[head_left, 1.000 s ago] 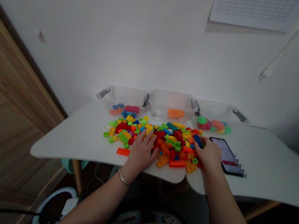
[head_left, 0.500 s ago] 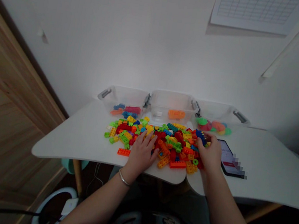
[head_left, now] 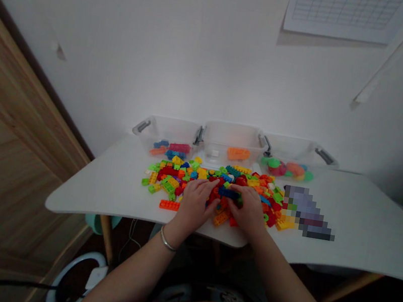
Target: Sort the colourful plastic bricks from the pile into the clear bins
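Observation:
A heap of mixed plastic building bricks (head_left: 169, 184) in red, yellow, green, orange and blue is spread over the white table. My right hand (head_left: 249, 212) is closed on a long dark blue brick (head_left: 230, 193), holding it low above the heap's middle. At the brick's left end is my left hand (head_left: 195, 203), thumb and fingers apart; whether it touches the brick I cannot tell. Red pieces show between its fingers and thumb. An orange-red brick (head_left: 169, 205) lies just left of my left wrist.
Three clear bins stand against the wall: the left bin (head_left: 169, 128) and right bin (head_left: 294, 148) hold several coloured pieces, the middle bin (head_left: 232, 134) an orange piece. A blurred-out phone (head_left: 308, 214) lies at the right, near the heap. The table (head_left: 101, 176) has a curved front edge.
My right hand has moved left from the heap's right side, bringing the dark blue brick beside my left hand. Yellow and green pieces now show by the phone. My left hand has barely shifted.

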Action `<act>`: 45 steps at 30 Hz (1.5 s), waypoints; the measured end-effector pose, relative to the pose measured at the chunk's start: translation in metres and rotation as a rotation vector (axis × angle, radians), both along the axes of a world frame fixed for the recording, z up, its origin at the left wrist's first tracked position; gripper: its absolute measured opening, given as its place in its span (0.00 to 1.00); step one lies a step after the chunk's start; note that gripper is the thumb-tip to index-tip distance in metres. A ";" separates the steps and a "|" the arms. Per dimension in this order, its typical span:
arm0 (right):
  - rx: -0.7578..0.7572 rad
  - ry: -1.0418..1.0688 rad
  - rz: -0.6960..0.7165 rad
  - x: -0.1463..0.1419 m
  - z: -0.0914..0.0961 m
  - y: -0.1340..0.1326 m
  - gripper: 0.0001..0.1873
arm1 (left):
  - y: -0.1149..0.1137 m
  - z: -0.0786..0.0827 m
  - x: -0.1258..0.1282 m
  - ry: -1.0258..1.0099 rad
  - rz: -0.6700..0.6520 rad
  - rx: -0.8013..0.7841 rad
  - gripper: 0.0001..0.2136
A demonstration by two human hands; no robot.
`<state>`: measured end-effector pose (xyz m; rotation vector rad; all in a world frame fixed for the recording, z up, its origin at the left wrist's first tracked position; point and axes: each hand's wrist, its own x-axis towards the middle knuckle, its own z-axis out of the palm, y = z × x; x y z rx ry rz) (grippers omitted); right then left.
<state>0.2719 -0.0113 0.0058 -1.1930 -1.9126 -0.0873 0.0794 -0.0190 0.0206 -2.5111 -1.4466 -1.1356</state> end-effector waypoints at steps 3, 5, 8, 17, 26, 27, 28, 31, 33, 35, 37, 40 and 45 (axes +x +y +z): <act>0.031 -0.023 0.034 0.001 -0.003 0.000 0.14 | 0.003 0.004 0.006 0.002 -0.039 -0.073 0.19; 0.038 -0.034 0.033 0.001 -0.003 0.000 0.13 | 0.005 0.007 0.008 0.009 -0.039 -0.103 0.18; 0.051 -0.031 0.024 0.001 -0.003 0.000 0.14 | 0.006 0.011 0.008 0.008 -0.010 -0.113 0.16; 0.020 0.038 -0.018 0.000 -0.002 0.004 0.16 | 0.024 0.020 -0.021 -0.247 0.057 -0.095 0.12; -0.016 0.011 0.019 0.001 -0.001 0.005 0.11 | 0.085 0.041 -0.086 -0.797 0.224 -0.003 0.17; -0.009 0.014 0.020 0.001 -0.002 0.005 0.12 | 0.093 0.045 -0.092 -0.807 0.266 0.023 0.17; -0.003 0.018 0.022 0.001 -0.002 0.006 0.12 | 0.100 0.050 -0.097 -0.809 0.303 0.046 0.17; -0.003 0.017 0.020 0.001 -0.003 0.006 0.12 | 0.119 0.062 -0.109 -0.759 0.447 0.149 0.18; -0.012 0.016 0.014 0.000 -0.002 0.006 0.12 | 0.130 0.068 -0.114 -0.662 0.519 0.189 0.18; -0.026 0.026 0.006 0.001 -0.001 0.005 0.12 | 0.138 0.072 -0.118 -0.539 0.562 0.182 0.18; -0.042 0.045 0.006 0.001 0.001 0.005 0.12 | 0.144 0.075 -0.124 -0.451 0.613 0.155 0.18; -0.055 0.066 0.009 0.001 0.002 0.005 0.12 | 0.149 0.080 -0.132 -0.385 0.698 0.058 0.20; -0.076 0.077 0.018 0.002 0.003 0.003 0.12 | 0.158 0.086 -0.143 -0.260 0.764 -0.199 0.19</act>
